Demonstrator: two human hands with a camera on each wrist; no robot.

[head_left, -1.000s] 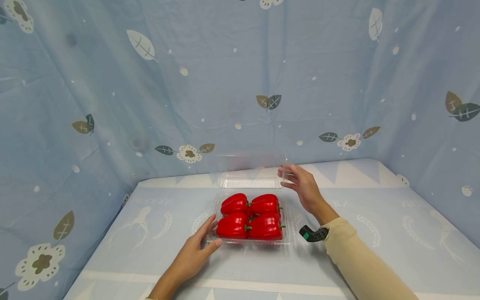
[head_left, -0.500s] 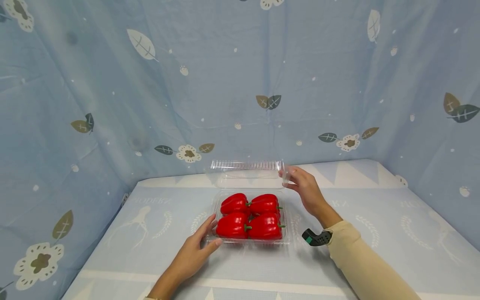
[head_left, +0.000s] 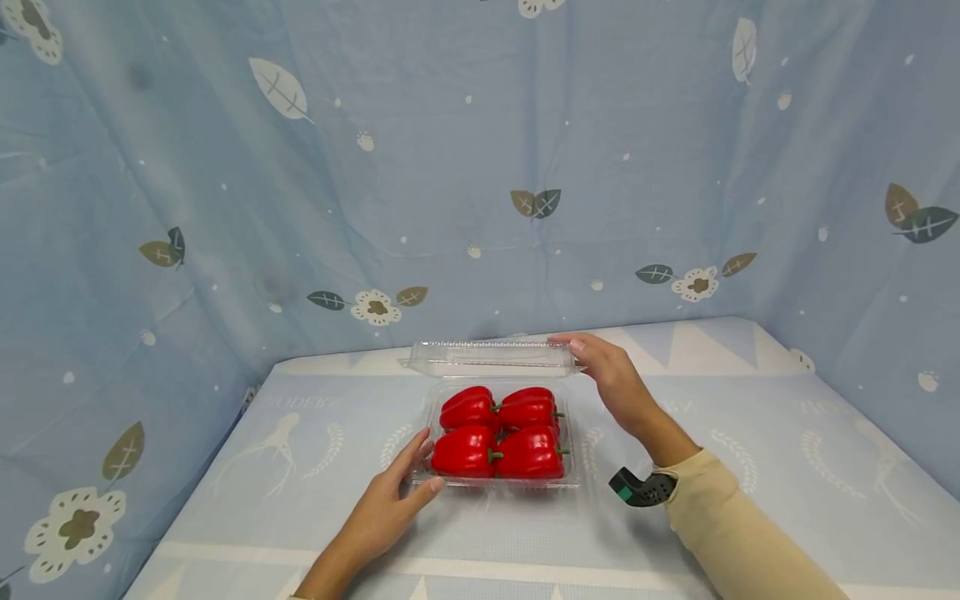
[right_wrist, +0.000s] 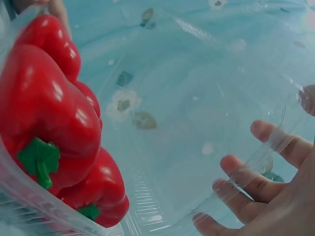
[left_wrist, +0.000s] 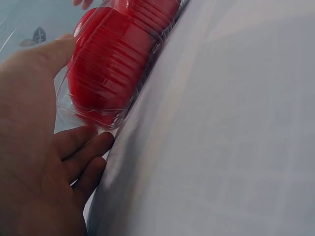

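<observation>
Several glossy red bell peppers (head_left: 530, 453) with green stems sit in a clear plastic clamshell box (head_left: 572, 482). Its hinged lid (head_left: 491, 360) stands raised behind the peppers, tilted forward. My left hand (head_left: 382, 508) rests by the front left corner of the box, thumb and fingers spread around it; the left wrist view puts the fingers (left_wrist: 88, 152) close under the box's end. At the lid's right end is my right hand (head_left: 611, 379), with extended fingers against the plastic. In the right wrist view, the spread fingers (right_wrist: 251, 184) lie along the lid's clear edge.
A pale blue patterned cloth (head_left: 315, 517) covers the table under the box. Blue curtains (head_left: 480, 167) with leaf and flower prints enclose the back and both sides. A black band (head_left: 643, 487) with a green patch is on the right wrist.
The lid has swung forward, so its top edge now sits lower above the peppers. My right hand has followed it, turning more over the lid's end. The left hand stays put.
</observation>
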